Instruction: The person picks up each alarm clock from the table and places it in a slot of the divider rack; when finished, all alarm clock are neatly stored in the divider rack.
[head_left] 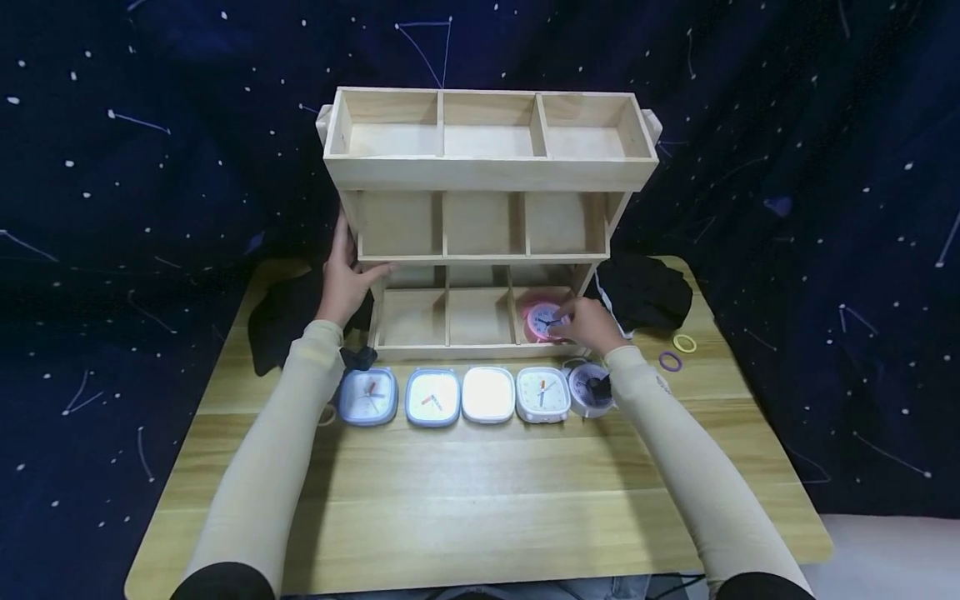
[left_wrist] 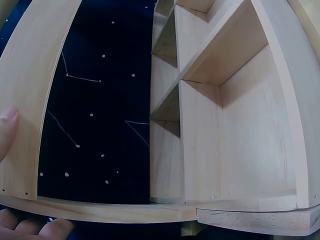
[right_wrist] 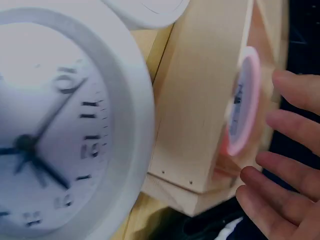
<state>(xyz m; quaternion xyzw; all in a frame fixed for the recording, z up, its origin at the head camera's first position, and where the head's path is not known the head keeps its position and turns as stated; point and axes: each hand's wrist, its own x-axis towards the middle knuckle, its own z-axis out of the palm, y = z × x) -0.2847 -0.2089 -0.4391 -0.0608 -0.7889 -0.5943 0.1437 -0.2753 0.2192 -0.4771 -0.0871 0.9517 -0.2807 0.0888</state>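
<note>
A three-tier wooden shelf (head_left: 480, 176) stands at the back of the table, each tier split into three compartments. My left hand (head_left: 342, 287) grips its left side board, thumb (left_wrist: 7, 132) on the inner wood and fingers below the edge in the left wrist view. In the bottom right compartment sits a round pink alarm clock (head_left: 540, 322), dial facing forward. Beside it is my right hand (head_left: 591, 323); the right wrist view shows its fingers (right_wrist: 290, 127) spread and relaxed, with a gap to the clock's pink rim (right_wrist: 255, 102).
Along the shelf's front stand several alarm clocks: blue-edged ones (head_left: 432, 397), white ones (head_left: 543, 394) and a round pale purple one (head_left: 589, 390) under my right wrist. Black cloth (head_left: 648, 292) lies right of the shelf. Near it are a yellow ring (head_left: 684, 336) and a purple ring (head_left: 663, 356).
</note>
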